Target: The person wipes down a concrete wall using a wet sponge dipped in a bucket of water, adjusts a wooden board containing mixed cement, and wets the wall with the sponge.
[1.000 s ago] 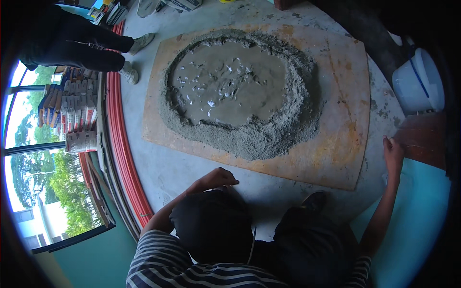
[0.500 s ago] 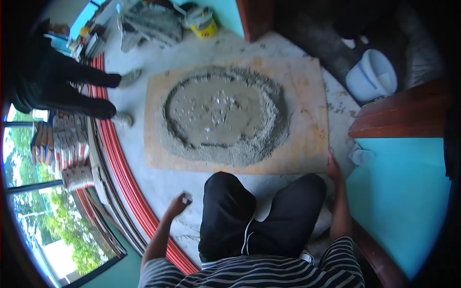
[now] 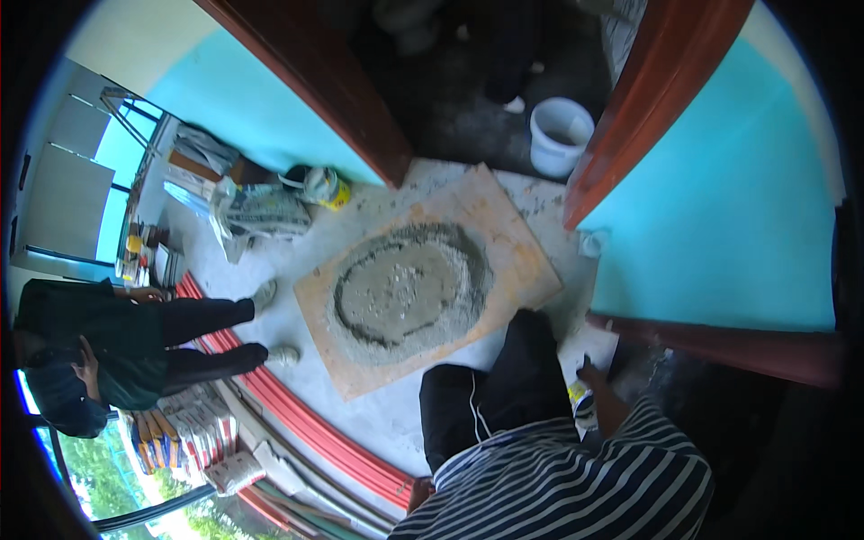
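Observation:
An oval ring of grey dry mix (image 3: 468, 306) holds wet slurry (image 3: 396, 297) on a stained board (image 3: 522, 252) lying on the pale floor. The board is in front of my dark-trousered legs. My right hand (image 3: 590, 376) hangs beside my right leg over the floor, fingers loosely apart, apparently empty. My left hand (image 3: 420, 490) is low beside my left hip, near red tubes (image 3: 360, 468), mostly hidden by my body and clothing, its fingers unclear.
A co-worker (image 3: 99, 351) stands left, near stacked sacks (image 3: 180, 432). A yellow pail (image 3: 328, 189) and bags (image 3: 261, 207) lie by the wall. Beyond the doorway post (image 3: 387, 162) are a white bucket (image 3: 558, 135) and another person's legs (image 3: 513, 72). A turquoise wall (image 3: 711, 225) stands right.
My view has swung upward and turned, bringing the doorway fully in. My right hand has dropped beside my leg; my left hand has moved back toward my hip.

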Demonstrator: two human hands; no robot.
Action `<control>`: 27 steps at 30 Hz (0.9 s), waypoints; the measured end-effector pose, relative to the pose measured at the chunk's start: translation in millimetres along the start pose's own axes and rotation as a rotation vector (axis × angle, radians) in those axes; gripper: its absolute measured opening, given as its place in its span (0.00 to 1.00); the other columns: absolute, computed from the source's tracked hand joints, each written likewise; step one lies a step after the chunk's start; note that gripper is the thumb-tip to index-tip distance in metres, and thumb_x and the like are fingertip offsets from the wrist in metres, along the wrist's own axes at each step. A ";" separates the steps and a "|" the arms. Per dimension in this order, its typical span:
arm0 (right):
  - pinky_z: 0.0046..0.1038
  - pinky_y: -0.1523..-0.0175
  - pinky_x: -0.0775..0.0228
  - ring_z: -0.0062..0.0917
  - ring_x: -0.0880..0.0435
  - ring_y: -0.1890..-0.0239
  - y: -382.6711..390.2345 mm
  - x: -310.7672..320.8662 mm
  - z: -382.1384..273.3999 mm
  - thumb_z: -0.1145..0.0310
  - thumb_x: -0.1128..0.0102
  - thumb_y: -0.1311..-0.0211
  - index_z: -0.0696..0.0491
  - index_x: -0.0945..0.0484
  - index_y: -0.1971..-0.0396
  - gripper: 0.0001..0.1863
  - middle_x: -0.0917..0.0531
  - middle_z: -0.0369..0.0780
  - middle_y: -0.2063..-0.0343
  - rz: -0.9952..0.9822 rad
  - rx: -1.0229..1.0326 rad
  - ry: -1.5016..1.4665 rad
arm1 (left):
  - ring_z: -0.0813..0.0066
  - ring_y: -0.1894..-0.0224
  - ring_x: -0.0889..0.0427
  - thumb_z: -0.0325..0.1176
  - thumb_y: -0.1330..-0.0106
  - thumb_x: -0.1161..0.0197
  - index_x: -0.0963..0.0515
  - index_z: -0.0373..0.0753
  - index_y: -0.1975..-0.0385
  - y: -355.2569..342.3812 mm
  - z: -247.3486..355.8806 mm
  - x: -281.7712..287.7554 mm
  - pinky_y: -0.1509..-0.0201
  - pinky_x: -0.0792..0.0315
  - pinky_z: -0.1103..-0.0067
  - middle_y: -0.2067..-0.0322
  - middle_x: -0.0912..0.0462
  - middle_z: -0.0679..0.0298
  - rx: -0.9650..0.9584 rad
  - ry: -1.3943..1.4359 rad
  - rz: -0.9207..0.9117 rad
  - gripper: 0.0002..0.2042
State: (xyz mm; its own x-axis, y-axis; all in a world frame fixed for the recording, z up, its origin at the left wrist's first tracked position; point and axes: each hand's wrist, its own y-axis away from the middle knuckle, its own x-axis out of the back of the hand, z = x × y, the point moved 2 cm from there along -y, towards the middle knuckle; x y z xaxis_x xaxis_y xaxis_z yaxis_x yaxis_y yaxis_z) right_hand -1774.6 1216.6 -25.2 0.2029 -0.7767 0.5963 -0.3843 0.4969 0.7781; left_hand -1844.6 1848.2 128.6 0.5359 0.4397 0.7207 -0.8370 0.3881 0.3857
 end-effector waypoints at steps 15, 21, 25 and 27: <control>0.28 0.63 0.35 0.17 0.31 0.69 194.0 282.5 -41.2 0.64 0.47 0.40 0.56 0.25 0.70 0.10 0.28 0.30 0.74 0.222 0.608 -0.490 | 0.69 0.75 0.19 0.25 0.43 0.44 0.31 0.42 0.54 -109.0 143.9 178.8 0.80 0.30 0.77 0.68 0.21 0.56 0.627 1.113 0.056 0.16; 0.28 0.58 0.32 0.22 0.26 0.61 257.8 265.3 -3.8 0.62 0.47 0.39 0.55 0.25 0.61 0.13 0.22 0.37 0.65 0.462 0.697 -0.038 | 0.69 0.75 0.18 0.27 0.42 0.44 0.28 0.40 0.57 -136.2 146.5 183.2 0.82 0.30 0.79 0.69 0.21 0.58 0.595 1.099 -0.029 0.12; 0.39 0.52 0.30 0.38 0.22 0.59 314.6 223.6 -4.6 0.66 0.51 0.42 0.54 0.23 0.65 0.11 0.20 0.44 0.64 0.332 0.516 0.397 | 0.67 0.75 0.18 0.32 0.39 0.46 0.29 0.42 0.57 -94.3 101.2 159.5 0.82 0.29 0.78 0.68 0.21 0.58 0.710 1.183 -0.021 0.11; 0.47 0.43 0.38 0.39 0.32 0.43 368.3 206.4 -14.1 0.54 0.47 0.40 0.50 0.32 0.45 0.25 0.29 0.43 0.46 -0.034 -0.214 -0.451 | 0.65 0.74 0.19 0.35 0.39 0.47 0.29 0.42 0.57 -71.5 79.7 157.2 0.80 0.30 0.76 0.67 0.21 0.57 0.787 1.178 -0.021 0.12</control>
State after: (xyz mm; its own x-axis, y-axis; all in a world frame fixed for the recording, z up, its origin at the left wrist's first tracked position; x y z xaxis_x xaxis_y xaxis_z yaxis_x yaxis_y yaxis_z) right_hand -1861.5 1244.8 387.2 -0.2157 -0.8602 0.4621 -0.1813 0.5003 0.8467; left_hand -1709.3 1825.0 260.3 -0.0013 0.9994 -0.0335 -0.4602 0.0292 0.8873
